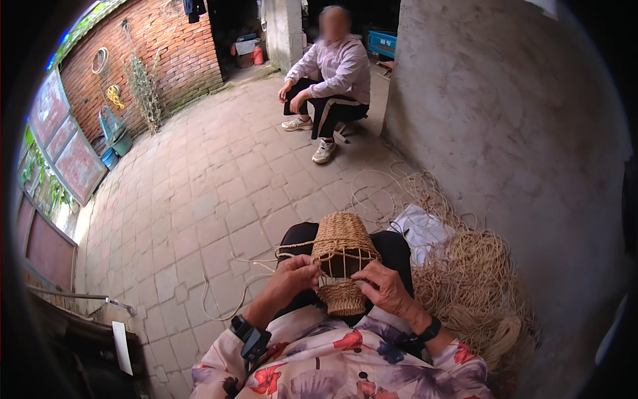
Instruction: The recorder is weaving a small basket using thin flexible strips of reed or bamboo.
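A woven straw basket (343, 233) rests on my lap between my knees. Bare upright strands show in an open gap between its wide upper part and a narrower woven band (344, 298) nearer me. My left hand (297, 275) is closed at the left side of this gap, its fingertips pinching a tan cord (284, 250) that loops out from the basket. On the opposite side, my right hand (385, 287) grips the basket, thumb and fingers at the edge of the narrow band. My fingers partly cover the strands there.
A large heap of tan cord (475, 286) lies to my right, beside a white cloth (422, 229) and a grey wall (505, 126). Loose cord (229, 312) trails over the paving at left. Another person (339, 73) sits on a low stool ahead, hands apart from mine.
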`<state>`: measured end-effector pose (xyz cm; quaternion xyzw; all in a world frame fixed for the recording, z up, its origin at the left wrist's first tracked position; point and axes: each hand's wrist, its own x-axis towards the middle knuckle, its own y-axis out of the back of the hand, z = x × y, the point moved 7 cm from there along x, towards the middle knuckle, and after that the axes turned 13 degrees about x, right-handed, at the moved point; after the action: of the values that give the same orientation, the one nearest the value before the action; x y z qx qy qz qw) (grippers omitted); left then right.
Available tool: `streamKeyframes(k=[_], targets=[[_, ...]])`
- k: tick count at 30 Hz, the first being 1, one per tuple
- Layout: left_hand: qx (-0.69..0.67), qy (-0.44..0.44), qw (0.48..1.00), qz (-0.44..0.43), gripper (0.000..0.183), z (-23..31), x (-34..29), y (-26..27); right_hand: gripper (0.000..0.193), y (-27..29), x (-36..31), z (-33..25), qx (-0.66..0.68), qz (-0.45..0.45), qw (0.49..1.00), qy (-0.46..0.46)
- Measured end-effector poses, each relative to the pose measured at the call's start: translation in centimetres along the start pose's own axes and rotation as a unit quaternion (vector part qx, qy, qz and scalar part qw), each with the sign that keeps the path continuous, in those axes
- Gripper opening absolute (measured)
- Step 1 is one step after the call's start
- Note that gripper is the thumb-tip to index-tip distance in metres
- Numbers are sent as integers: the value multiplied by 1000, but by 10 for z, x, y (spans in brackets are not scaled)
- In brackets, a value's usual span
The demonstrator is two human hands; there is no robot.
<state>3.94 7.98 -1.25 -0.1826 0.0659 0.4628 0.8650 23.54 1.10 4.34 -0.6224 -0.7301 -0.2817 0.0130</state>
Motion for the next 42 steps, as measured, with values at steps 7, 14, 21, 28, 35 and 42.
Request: streamKeyframes(k=[7,14,21,28,35,42], targets=[[324,-126,934,79,8,21,20,-20,18,-4,4,5,-13,-4,1000,-10],[629,-181,732,189,14,36,15,-42,18,-4,9,0,-8,6,1000,-1],[431,-205,862,173,17,33,-13,-26,20,2,8,6,15,16,1000,-21],[503,-160,820,221,21,8,-12,-2,23,8,-3,19,66,40,996,-37],[394,-91,902,154,30,-6,-2,5,14,31,-19,55,131,188,957,-177],[493,-227,814,208,24,18,-12,-7,24,11,-7,41,80,169,972,-143]])
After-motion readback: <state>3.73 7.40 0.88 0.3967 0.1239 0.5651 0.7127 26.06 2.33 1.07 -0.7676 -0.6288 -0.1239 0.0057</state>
